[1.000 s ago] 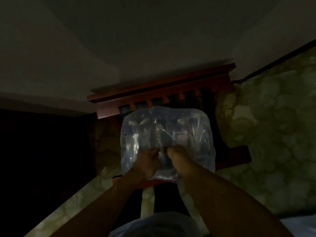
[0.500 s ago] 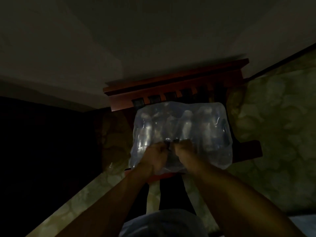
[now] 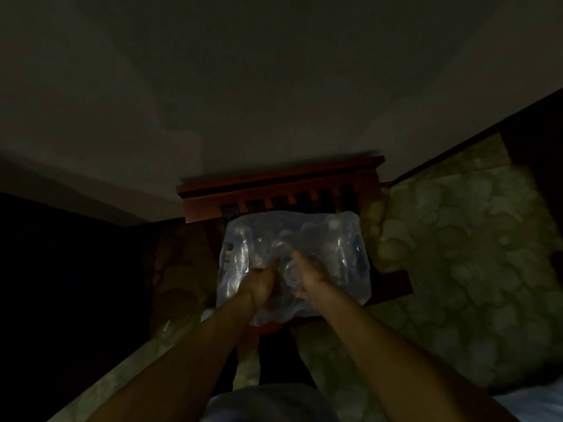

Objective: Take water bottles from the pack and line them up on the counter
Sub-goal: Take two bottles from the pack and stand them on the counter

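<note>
Dim frame, low light. Pale wall (image 3: 274,86) fills the top half. Mottled greenish stone floor (image 3: 457,269) on the right and lower left, dark area at far left. Red-brown wooden chair (image 3: 274,190) stands against the wall, slatted back at the top, seat edge visible at right. Shrink-wrapped pack (image 3: 335,239) of water bottles sits on the chair seat, clear film, bottle shapes blurred inside; small dark and red label at its left edge. Both forearms reach in from below. Left hand (image 3: 262,283) grips the film at the near-centre of the pack, fingers curled into it. Right hand (image 3: 310,277) just beside it, fingers clamped on bunched film too. Hands close together, small gap between. Bottles all inside the wrap as far as visible.
</note>
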Demonstrator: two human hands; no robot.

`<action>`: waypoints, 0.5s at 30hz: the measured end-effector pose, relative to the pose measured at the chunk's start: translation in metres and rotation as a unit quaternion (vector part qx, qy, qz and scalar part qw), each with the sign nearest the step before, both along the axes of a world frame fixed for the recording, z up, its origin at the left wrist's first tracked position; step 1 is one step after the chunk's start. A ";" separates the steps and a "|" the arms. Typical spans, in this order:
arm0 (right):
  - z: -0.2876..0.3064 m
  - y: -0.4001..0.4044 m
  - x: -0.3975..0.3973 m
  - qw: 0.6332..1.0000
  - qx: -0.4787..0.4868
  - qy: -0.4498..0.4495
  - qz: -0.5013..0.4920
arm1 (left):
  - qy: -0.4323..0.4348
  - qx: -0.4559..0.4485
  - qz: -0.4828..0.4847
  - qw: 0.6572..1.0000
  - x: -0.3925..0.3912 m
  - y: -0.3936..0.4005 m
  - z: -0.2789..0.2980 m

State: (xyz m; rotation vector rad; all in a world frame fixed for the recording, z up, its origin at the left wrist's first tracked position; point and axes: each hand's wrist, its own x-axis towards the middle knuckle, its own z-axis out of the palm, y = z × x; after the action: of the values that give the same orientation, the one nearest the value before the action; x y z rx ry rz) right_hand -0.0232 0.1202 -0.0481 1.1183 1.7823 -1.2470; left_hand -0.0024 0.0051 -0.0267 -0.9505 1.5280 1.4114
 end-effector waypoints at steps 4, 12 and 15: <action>0.029 -0.006 0.013 0.998 -0.054 -0.034 -0.024 | -0.036 0.108 0.111 0.987 -0.004 0.002 0.016; 0.021 0.007 0.022 0.999 -0.028 -0.016 -0.012 | -0.029 0.080 0.040 0.996 0.000 -0.024 0.024; -0.008 0.012 0.020 0.994 0.055 0.009 0.093 | -0.008 0.037 -0.068 0.997 0.005 -0.036 0.018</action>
State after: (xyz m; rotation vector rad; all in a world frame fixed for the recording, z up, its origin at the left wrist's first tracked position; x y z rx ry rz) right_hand -0.0034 0.1327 -0.0558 0.9771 1.9398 -1.0617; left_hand 0.0023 -0.0308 -0.0083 -0.7966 1.4901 1.3503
